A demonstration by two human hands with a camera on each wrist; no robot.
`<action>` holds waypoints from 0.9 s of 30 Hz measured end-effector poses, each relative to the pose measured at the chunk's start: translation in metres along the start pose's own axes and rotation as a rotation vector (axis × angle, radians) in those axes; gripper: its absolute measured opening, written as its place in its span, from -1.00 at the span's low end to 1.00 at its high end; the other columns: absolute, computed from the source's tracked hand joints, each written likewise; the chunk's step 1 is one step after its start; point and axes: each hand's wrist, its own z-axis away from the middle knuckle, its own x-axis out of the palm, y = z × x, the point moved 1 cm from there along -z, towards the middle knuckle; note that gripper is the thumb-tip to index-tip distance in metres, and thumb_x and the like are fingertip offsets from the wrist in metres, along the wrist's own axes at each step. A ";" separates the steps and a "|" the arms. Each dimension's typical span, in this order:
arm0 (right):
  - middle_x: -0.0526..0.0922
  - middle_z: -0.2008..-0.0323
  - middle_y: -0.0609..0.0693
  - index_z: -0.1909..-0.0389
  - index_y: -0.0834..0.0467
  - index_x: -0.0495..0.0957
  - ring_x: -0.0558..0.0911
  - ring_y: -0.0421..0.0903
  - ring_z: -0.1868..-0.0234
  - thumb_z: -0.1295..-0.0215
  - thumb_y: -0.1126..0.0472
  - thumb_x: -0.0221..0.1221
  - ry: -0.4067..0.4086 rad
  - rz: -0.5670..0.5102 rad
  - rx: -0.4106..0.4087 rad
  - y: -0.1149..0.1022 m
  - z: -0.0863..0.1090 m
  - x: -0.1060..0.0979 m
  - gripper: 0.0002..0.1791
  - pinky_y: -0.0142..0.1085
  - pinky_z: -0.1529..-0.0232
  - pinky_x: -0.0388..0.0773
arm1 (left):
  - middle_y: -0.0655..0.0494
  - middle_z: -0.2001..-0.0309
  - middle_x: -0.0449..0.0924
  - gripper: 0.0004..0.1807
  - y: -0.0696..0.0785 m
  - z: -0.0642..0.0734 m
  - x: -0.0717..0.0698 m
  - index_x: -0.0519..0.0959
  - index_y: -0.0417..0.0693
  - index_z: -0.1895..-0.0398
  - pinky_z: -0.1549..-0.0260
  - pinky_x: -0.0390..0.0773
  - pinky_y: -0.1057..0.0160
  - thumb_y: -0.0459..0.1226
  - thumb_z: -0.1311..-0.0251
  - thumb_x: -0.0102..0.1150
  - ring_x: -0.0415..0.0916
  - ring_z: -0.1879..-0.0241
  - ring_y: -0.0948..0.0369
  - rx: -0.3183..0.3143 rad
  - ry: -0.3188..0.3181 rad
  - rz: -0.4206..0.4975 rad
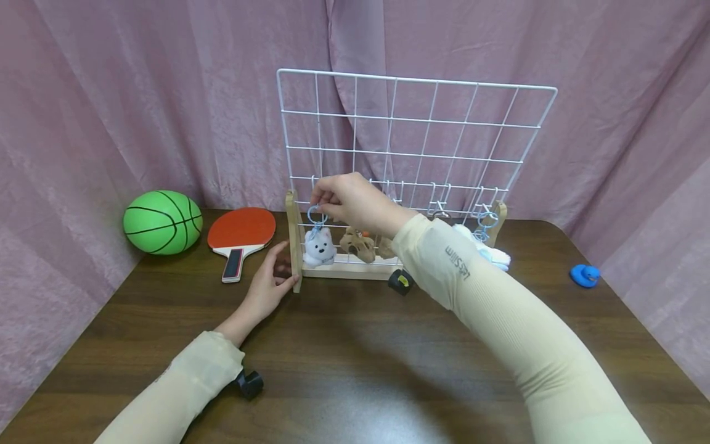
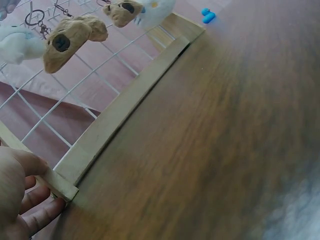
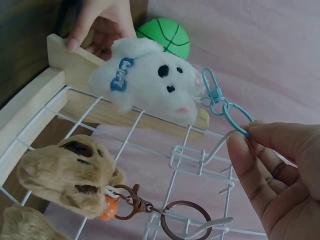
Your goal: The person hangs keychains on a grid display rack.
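Thumb and fingertips of my right hand pinch the light-blue key ring of a white plush dog keychain. The plush dangles at the left end of a white wire grid rack, just before the grid. A white wire hook on the grid is right by the pinching fingertips; whether the ring is over its tip, I cannot tell. My left hand grips the rack's left wooden post, thumb in front and fingers behind. Beside the white dog hangs a brown plush keychain on a bronze ring.
More plush keychains, among them a white one with a blue ring, hang toward the right post. A green ball and a red table-tennis paddle lie at left. A blue rubber duck sits far right.
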 end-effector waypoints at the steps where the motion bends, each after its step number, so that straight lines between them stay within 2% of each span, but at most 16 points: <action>1: 0.72 0.21 0.04 0.15 0.19 0.60 0.67 -0.13 0.16 -0.36 0.31 0.12 0.003 0.001 0.004 0.000 -0.001 0.000 -0.87 -0.40 0.10 0.59 | -0.28 -0.05 0.43 -0.20 0.000 0.000 0.000 0.09 -0.10 -0.42 0.32 0.60 0.41 -0.50 -0.14 0.22 0.53 0.06 -0.09 -0.002 0.000 -0.001; 9: 0.72 0.19 0.03 0.13 0.17 0.59 0.66 -0.13 0.15 -0.34 0.30 0.14 0.007 0.007 0.034 0.004 -0.003 -0.002 -0.86 -0.38 0.05 0.58 | -0.27 -0.05 0.43 -0.20 -0.001 0.000 0.001 0.09 -0.11 -0.42 0.31 0.62 0.36 -0.52 -0.13 0.23 0.53 0.07 -0.10 0.000 0.003 0.006; 17: 0.71 0.18 0.04 0.14 0.18 0.59 0.65 -0.10 0.12 -0.35 0.32 0.11 -0.006 0.031 0.042 0.007 -0.006 -0.002 -0.86 -0.36 0.01 0.57 | -0.31 -0.06 0.43 -0.19 0.000 0.000 0.002 0.08 -0.15 -0.42 0.27 0.64 0.26 -0.52 -0.13 0.22 0.52 0.04 -0.12 -0.026 0.010 0.007; 22: 0.72 0.20 0.04 0.16 0.18 0.59 0.65 -0.10 0.16 -0.35 0.33 0.08 -0.012 0.066 0.037 0.009 -0.008 0.001 -0.86 -0.34 0.05 0.58 | -0.38 -0.04 0.42 -0.22 0.021 0.004 -0.001 0.09 -0.25 -0.40 0.27 0.64 0.22 -0.58 -0.11 0.20 0.52 0.05 -0.18 -0.034 0.008 0.014; 27: 0.71 0.21 0.04 0.16 0.18 0.59 0.64 -0.10 0.19 -0.35 0.35 0.06 -0.014 0.097 0.035 0.010 -0.010 0.003 -0.84 -0.34 0.06 0.57 | -0.38 -0.02 0.42 -0.26 0.039 0.008 -0.005 0.11 -0.29 -0.37 0.28 0.62 0.31 -0.58 -0.12 0.18 0.51 0.06 -0.18 -0.027 0.005 0.018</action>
